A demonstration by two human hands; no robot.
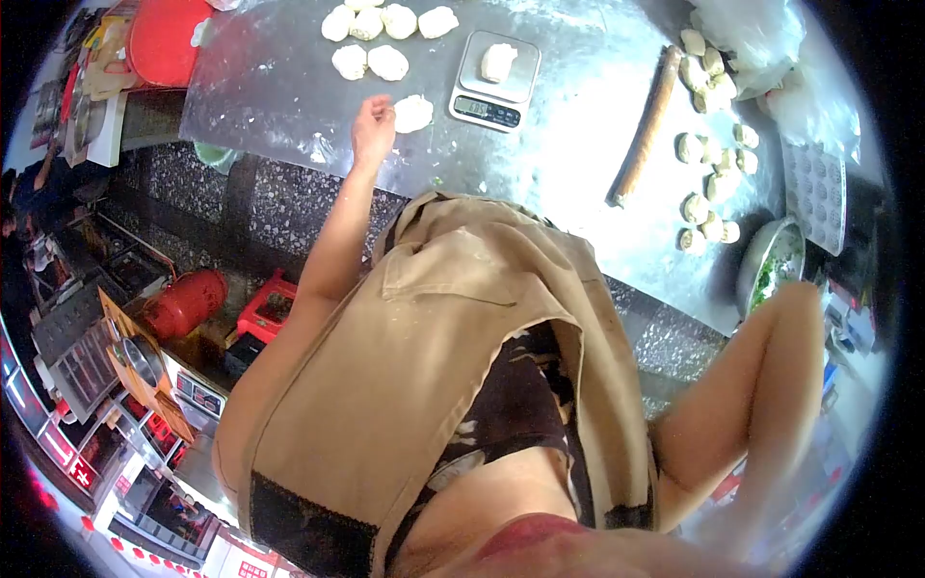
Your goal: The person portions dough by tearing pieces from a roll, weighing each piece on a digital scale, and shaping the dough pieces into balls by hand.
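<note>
Left hand, head view: fingers loosely bent, unclenched, tips just beside left edge of floured dough piece; contact could not be told. Dough piece lay on metal table between hand and scale, back from table's front edge. Dough lump sat on scale, dough group beyond hand. Wide stretch of steel ran from scale to rolling pin; cut pieces lay right of it. Bowl stood at table's right edge. Right hand out of view, state could not be told.
</note>
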